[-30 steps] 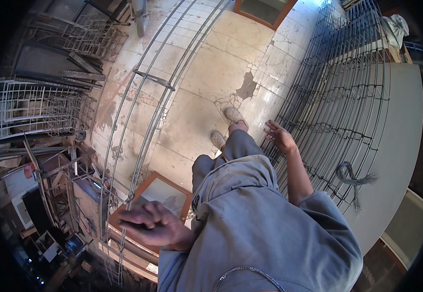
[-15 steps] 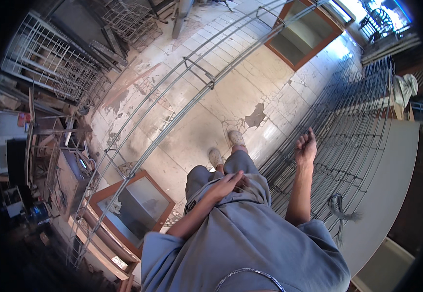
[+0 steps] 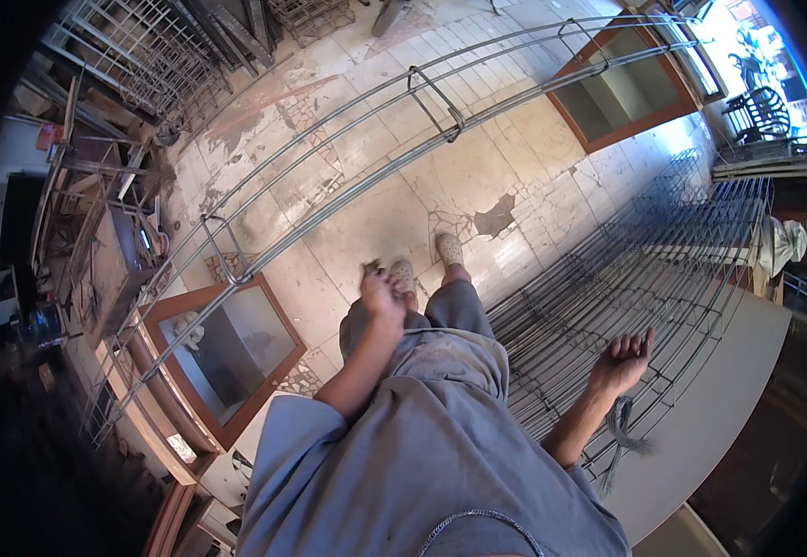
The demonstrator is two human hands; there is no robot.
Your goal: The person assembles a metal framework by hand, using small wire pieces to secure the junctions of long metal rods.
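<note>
My left hand [image 3: 383,295] is raised over my left knee, on the near side of a long steel rebar cage [image 3: 329,223]. Its fingers are closed, and a small dark thing [image 3: 372,267] juts from them, too blurred to name. My right hand [image 3: 622,362] is held over a stack of rebar cages [image 3: 552,325]. Most of its fingers are curled in, with one finger sticking out. Whatever the palm may hold is hidden. Close to the right wrist lies a bundle of thin tie wire [image 3: 620,429]. Rectangular stirrups [image 3: 436,111] join the long bars of the cage.
The cage crosses in front of me from lower left to upper right. Wood-framed glass cabinets [image 3: 227,357] stand under its left end and beneath its far end [image 3: 621,84]. A white table [image 3: 700,399] bears the stack. Cracked tiles [image 3: 494,218] mark the floor. Metal grilles and scrap fill the left.
My left hand has gone from my waist forward and left, with the dark thing now showing. My right hand has moved right and nearer, toward the tie wire. My view has turned somewhat.
</note>
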